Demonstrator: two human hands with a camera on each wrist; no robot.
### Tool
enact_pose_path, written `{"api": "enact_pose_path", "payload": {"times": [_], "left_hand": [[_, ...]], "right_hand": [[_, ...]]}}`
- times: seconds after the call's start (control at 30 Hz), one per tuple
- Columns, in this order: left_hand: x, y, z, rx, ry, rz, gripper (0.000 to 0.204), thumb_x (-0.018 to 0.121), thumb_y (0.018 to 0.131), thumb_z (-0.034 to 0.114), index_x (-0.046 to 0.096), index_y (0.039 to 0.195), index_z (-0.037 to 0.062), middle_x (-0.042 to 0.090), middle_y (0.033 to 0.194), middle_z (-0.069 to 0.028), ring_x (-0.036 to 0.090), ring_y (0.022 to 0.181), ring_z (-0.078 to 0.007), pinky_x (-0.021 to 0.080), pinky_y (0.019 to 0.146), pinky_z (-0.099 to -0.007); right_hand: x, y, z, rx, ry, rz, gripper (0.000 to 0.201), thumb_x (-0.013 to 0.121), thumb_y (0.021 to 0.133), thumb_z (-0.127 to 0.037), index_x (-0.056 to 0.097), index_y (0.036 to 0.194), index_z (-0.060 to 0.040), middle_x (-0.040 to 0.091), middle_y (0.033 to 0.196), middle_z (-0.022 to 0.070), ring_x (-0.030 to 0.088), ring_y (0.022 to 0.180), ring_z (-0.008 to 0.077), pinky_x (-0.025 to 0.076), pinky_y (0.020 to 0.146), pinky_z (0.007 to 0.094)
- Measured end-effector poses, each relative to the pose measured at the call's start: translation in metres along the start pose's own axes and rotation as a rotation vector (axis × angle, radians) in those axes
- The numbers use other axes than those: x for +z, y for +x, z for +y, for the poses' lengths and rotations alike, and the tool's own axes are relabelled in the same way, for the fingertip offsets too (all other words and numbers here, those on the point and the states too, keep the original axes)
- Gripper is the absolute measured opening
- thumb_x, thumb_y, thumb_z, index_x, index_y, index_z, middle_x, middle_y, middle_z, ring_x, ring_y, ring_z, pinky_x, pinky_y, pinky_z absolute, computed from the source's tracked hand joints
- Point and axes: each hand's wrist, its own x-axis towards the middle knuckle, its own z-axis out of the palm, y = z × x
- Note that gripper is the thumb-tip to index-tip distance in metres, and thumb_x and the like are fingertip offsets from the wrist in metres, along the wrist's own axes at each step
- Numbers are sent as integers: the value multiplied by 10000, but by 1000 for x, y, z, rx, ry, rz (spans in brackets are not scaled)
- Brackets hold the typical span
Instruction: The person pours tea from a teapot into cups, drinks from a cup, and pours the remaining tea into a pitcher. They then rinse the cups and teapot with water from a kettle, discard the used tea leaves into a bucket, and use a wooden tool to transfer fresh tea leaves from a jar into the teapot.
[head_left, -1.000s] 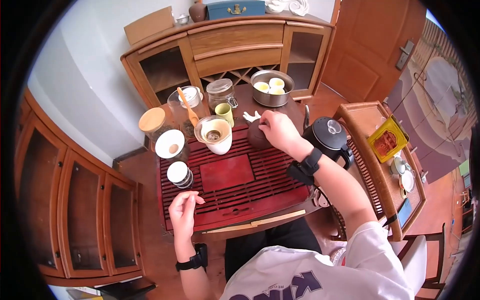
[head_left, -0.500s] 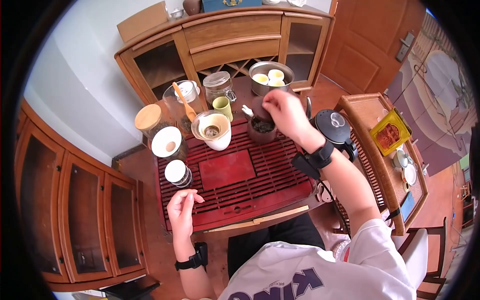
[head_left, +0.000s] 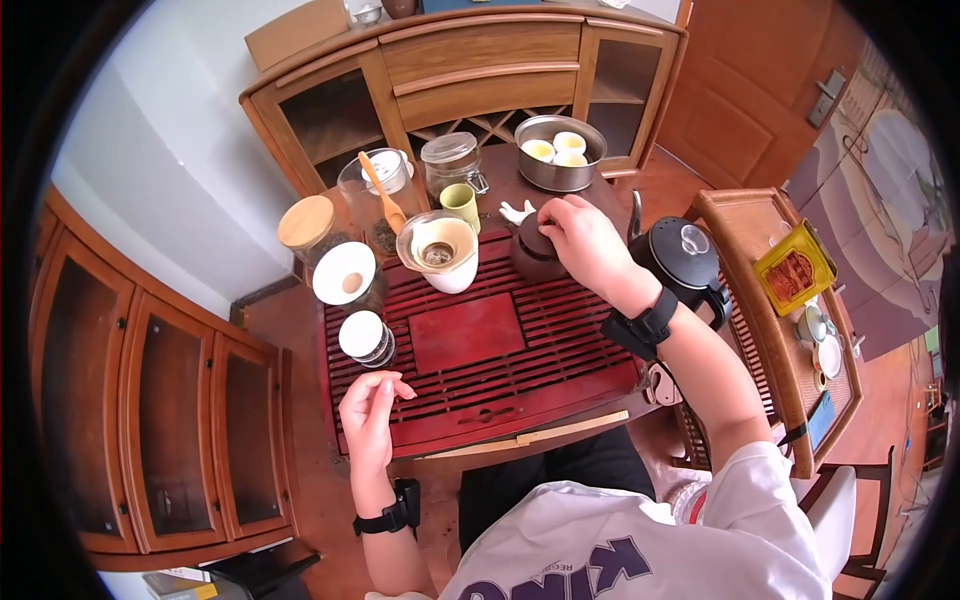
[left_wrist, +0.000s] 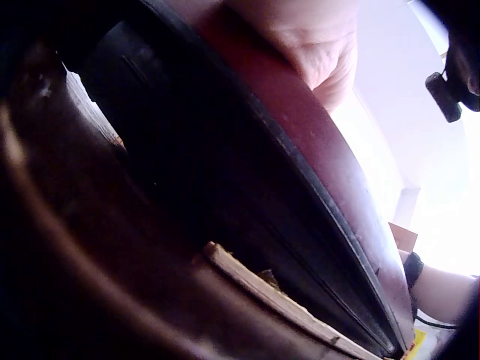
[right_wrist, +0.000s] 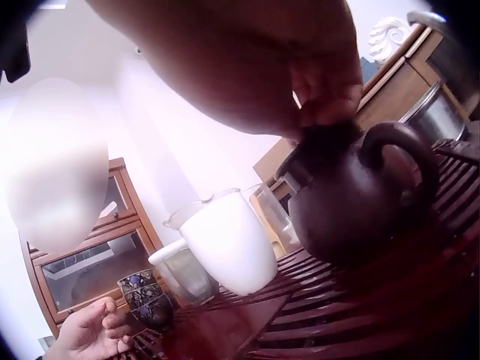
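A dark brown clay teapot [head_left: 537, 264] stands on the back right part of the red slatted tea tray [head_left: 468, 335]. My right hand [head_left: 590, 250] pinches the teapot's lid [head_left: 540, 236] from above. In the right wrist view the lid sits right at the mouth of the teapot [right_wrist: 345, 214], whose handle curves off to the right. My left hand [head_left: 368, 410] hovers by the tray's front left edge, fingers loosely bent and holding nothing. Near it is a stack of dark patterned cups [right_wrist: 146, 298] with white insides.
A white pitcher with a strainer [head_left: 440, 255] stands left of the teapot, a green cup [head_left: 460, 203] behind it. Several tea jars line the left side. A black kettle [head_left: 680, 255] is close by my right forearm. A metal bowl [head_left: 560, 178] holds white-and-yellow cups at the back.
My right hand raised the lid, showing dark leaves in the teapot, then brought it back down over the mouth. The left hand stays almost still.
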Motion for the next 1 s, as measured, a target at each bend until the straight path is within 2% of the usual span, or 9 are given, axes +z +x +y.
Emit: {"api": "enact_pose_path", "payload": {"times": [0.5, 0.6, 0.67, 0.7, 0.77, 0.8, 0.83, 0.9, 1.0], "left_hand": [[3, 0, 4, -13, -13, 5, 141, 565, 1021, 56, 659, 1077, -33, 691, 873, -85, 668, 839, -159, 542, 804, -310], [3, 0, 4, 1, 22, 1, 139, 565, 1023, 66, 657, 1068, -28, 691, 872, -86, 665, 828, -163, 537, 799, -312], [4, -2, 3, 14, 53, 4, 140, 565, 1025, 78, 652, 1060, -25, 690, 873, -87, 663, 824, -169, 532, 796, -313], [4, -4, 3, 5, 82, 8, 130, 573, 1018, 70, 655, 1055, -24, 690, 864, -87, 663, 815, -167, 530, 791, -311], [6, -6, 3, -7, 114, 15, 121, 581, 1011, 62, 657, 1050, -23, 690, 856, -86, 663, 807, -166, 528, 786, -309], [7, -6, 3, 12, 110, 16, 108, 589, 1004, 54, 659, 1039, -20, 688, 848, -86, 663, 800, -165, 534, 791, -313], [8, -6, 4, 33, 106, 14, 95, 597, 996, 45, 661, 1028, -18, 686, 840, -86, 662, 793, -165, 539, 796, -317], [5, -5, 1, 63, 67, 24, 86, 599, 990, 26, 660, 1029, -21, 685, 844, -84, 661, 788, -152, 540, 783, -301], [8, -5, 3, 124, -26, 150, 32, 625, 966, 1, 646, 987, -9, 673, 829, -69, 651, 756, -130, 537, 744, -278]], "right_hand": [[9, -6, 0, -43, -181, -130, 143, 642, 921, -120, 623, 1041, -44, 605, 952, 175, 629, 915, 389, 524, 791, 465], [3, -19, -8, -71, -87, 64, 277, 682, 899, -126, 600, 1155, -62, 589, 1017, 168, 633, 887, 369, 529, 788, 445], [1, -34, -4, -4, 93, 241, 409, 721, 867, -108, 565, 1243, -61, 566, 1043, 147, 629, 854, 327, 530, 773, 398], [1, -43, 0, 67, 175, 248, 428, 724, 873, -88, 550, 1262, -41, 565, 1025, 112, 618, 800, 221, 519, 722, 328], [6, -56, 16, 315, 464, 238, 433, 725, 887, -93, 536, 1272, -30, 561, 1030, 83, 591, 752, 130, 492, 667, 261], [4, -59, 15, 272, 429, 227, 440, 708, 922, -152, 518, 1298, -25, 552, 1058, 80, 560, 716, 82, 475, 603, 235], [2, -60, 13, 276, 434, 230, 440, 708, 922, -152, 518, 1298, -25, 552, 1058, 80, 560, 716, 82, 475, 603, 235], [-11, -61, 5, 609, 694, -50, 473, 694, 943, -229, 503, 1319, -14, 546, 1101, 100, 561, 699, 104, 473, 546, 240], [-11, -56, 18, 612, 576, -206, 520, 681, 953, -295, 489, 1331, 6, 564, 1120, 125, 603, 729, 136, 499, 525, 265]]}}
